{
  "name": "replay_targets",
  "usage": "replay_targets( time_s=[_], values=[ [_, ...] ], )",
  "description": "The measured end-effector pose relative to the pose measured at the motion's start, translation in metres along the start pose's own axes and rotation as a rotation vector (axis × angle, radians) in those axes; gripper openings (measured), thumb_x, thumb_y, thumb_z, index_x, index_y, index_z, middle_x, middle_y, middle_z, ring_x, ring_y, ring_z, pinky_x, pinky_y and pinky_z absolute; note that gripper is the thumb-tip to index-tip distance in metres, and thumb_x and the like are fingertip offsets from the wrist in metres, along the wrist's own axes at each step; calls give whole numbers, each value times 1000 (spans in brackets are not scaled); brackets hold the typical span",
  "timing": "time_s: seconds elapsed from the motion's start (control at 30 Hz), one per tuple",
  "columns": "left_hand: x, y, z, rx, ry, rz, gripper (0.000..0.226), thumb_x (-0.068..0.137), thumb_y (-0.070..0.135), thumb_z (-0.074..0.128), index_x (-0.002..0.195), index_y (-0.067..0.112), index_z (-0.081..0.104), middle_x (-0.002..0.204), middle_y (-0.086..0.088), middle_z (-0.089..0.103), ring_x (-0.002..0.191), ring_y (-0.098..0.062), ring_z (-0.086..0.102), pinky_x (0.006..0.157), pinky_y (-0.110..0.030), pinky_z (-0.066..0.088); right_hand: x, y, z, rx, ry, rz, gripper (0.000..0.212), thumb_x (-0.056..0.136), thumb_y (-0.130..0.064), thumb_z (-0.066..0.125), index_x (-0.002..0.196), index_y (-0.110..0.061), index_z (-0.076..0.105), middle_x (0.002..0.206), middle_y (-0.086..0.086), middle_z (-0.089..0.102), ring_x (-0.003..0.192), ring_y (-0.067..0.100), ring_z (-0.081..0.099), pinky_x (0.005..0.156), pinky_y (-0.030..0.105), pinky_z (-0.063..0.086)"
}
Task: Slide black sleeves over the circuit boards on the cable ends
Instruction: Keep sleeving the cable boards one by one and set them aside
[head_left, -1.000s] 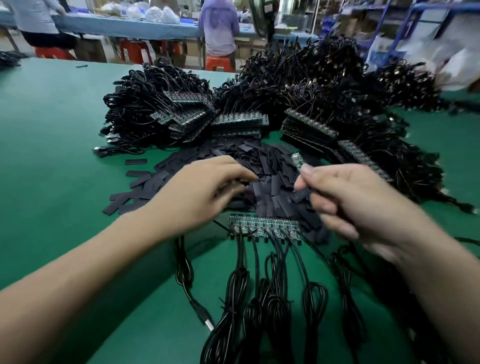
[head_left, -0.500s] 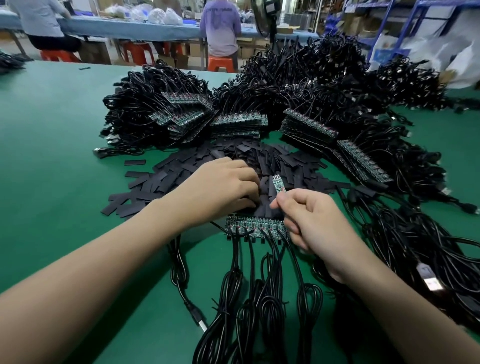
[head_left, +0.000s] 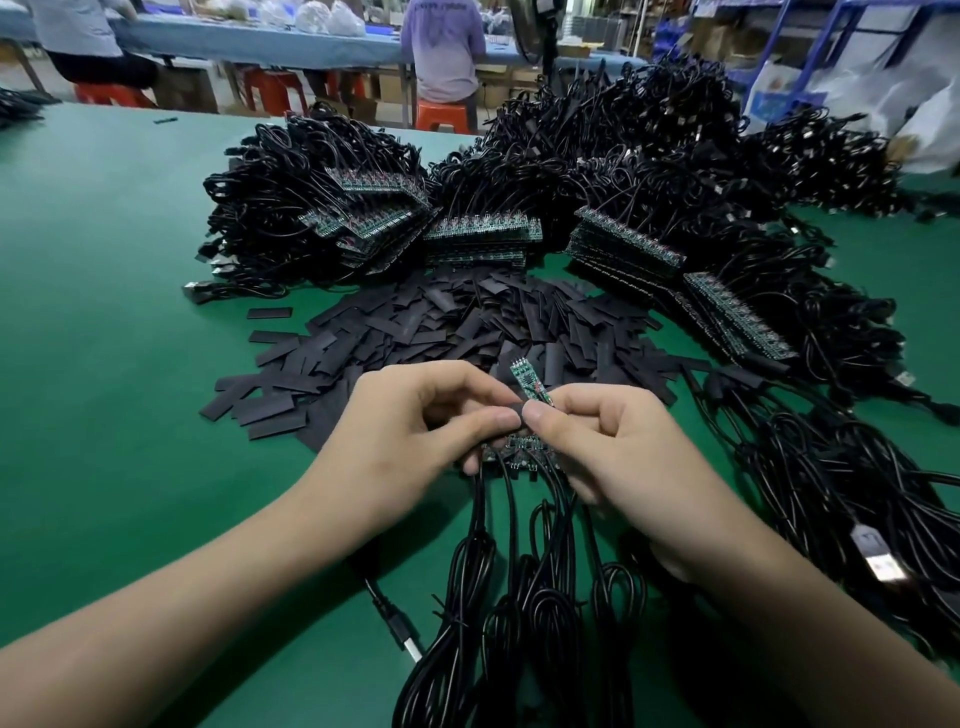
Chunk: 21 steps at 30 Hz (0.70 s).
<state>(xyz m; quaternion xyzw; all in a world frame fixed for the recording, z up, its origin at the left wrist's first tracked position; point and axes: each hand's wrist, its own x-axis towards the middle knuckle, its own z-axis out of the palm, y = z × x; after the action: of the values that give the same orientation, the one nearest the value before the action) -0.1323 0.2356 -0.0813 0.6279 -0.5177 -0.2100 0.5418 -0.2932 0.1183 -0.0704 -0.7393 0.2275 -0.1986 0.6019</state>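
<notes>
Black sleeve (head_left: 513, 413) brought up to the green circuit board (head_left: 529, 382), hands now together.

A second ago the left hand (head_left: 415, 431) was down in the loose pile of sleeves (head_left: 467, 322) and the right hand (head_left: 623, 447) held the circuit board off to the right. Now both meet above the near row of boards (head_left: 519, 448) on the bench (head_left: 104, 364), so picking seems done and threading looks ready to begin. The right grip is narrow, thumb and forefinger pinching the board's near end, with its bare far end tilted up and away. The left grip is equally tight, thumb against fingers on the dark sleeve touching the board's near end. Whether its mouth is already over the board cannot be told.
</notes>
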Motion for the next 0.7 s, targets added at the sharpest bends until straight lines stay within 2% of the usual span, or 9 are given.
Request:
replay_targets(
  time_s=[0.07, 0.13, 0.23, 0.3, 0.4, 0.47, 0.6, 0.7],
  values=[
    [-2, 0, 2, 11, 32, 2, 15, 83, 34, 73, 93, 24, 77, 68, 4, 71, 54, -8, 62, 60, -20, 51, -1, -1, 1, 2, -13, -11, 29, 100, -30, 65, 71, -27, 71, 48, -9, 39, 42, 7, 27, 40, 17, 23],
    [-4, 2, 1, 99, 48, 48, 19, 82, 41, 74, 96, 28, 78, 76, 8, 74, 64, -7, 68, 66, -26, 57, -1, -1, 1, -40, 1, -31, 27, 99, -30, 66, 72, -28, 72, 49, -6, 41, 44, 9, 29, 42, 18, 23],
    [-7, 5, -2, 367, 77, 250, 33, 78, 45, 80, 106, 27, 79, 92, 16, 75, 88, -2, 70, 79, -25, 56, -1, 0, 0, -53, 28, -17, 26, 99, -27, 66, 74, -24, 73, 50, -1, 43, 46, 11, 31, 43, 19, 26],
    [-8, 6, -3, 442, 113, 326, 32, 80, 38, 83, 108, 24, 79, 95, 15, 75, 89, 1, 69, 79, -25, 55, -2, -1, 0, -69, 8, -15, 26, 99, -29, 65, 74, -26, 73, 50, -3, 43, 46, 12, 31, 44, 17, 27],
    [-11, 7, -5, 430, 143, 321, 29, 82, 33, 82, 109, 21, 80, 96, 13, 76, 89, 1, 70, 80, -26, 56, -3, -4, -1, -124, -21, -40, 28, 98, -41, 62, 76, -27, 71, 53, -4, 40, 51, 13, 31, 46, 18, 27],
    [-12, 6, -7, 403, 162, 293, 29, 81, 33, 81, 107, 21, 80, 97, 14, 76, 90, 3, 70, 82, -21, 56, -3, -5, -6, -80, -47, -37, 38, 100, -49, 56, 77, -23, 69, 56, -4, 34, 51, 11, 30, 46, 16, 29],
    [-12, 5, -12, 320, 216, 243, 24, 81, 32, 79, 104, 23, 80, 95, 18, 76, 86, 4, 71, 77, -12, 54, -2, -6, -18, -198, -105, -44, 40, 97, -48, 48, 71, -21, 61, 58, -7, 38, 53, 11, 36, 50, 18, 32],
    [-12, 5, -13, 288, 224, 227, 21, 81, 33, 78, 101, 27, 80, 92, 20, 76, 86, 3, 72, 74, -17, 56, -3, -6, -23, -229, -148, -38, 41, 97, -49, 49, 69, -21, 59, 57, -9, 38, 54, 12, 36, 51, 20, 31]
  ],
)
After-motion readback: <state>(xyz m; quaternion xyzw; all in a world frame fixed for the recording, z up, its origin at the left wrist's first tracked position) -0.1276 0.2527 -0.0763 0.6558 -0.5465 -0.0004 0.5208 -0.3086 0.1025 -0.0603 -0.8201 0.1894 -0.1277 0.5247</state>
